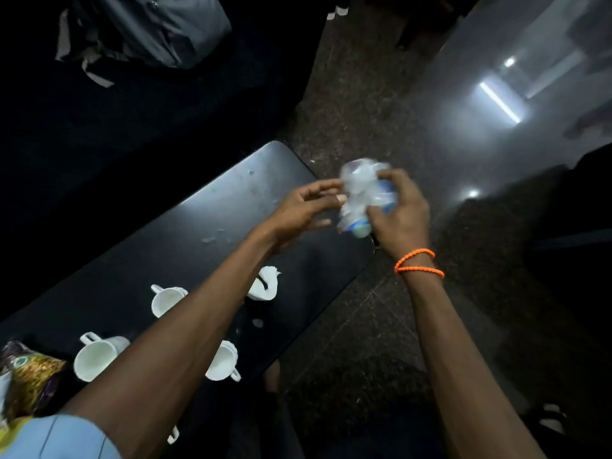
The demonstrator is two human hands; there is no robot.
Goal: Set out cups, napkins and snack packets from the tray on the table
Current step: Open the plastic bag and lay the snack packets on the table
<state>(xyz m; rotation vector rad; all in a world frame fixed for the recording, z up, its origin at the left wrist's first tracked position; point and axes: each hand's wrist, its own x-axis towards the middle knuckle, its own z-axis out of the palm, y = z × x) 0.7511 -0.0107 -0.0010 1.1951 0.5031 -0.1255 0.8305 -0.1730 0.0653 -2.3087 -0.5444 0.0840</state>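
My right hand [399, 213] grips a crumpled clear plastic packet [361, 193] with blue print, held above the far right corner of the black table [231, 200]. My left hand [304, 210] touches the packet's left side with thumb and fingertips. The packet is blurred. Three white cups stand on the table under my left arm: one [165, 299] in the middle, one [96, 357] nearer left, one [223, 361] near the front edge. A white folded napkin [265, 286] lies beside my left forearm. A yellow snack packet [29, 376] sits at the lower left.
A grey bag [145, 28] lies on a dark seat beyond the table. Speckled stone floor [381, 309] runs to the right of the table. Another cup handle [173, 437] shows at the bottom, under my left arm. Small wet marks dot the tabletop.
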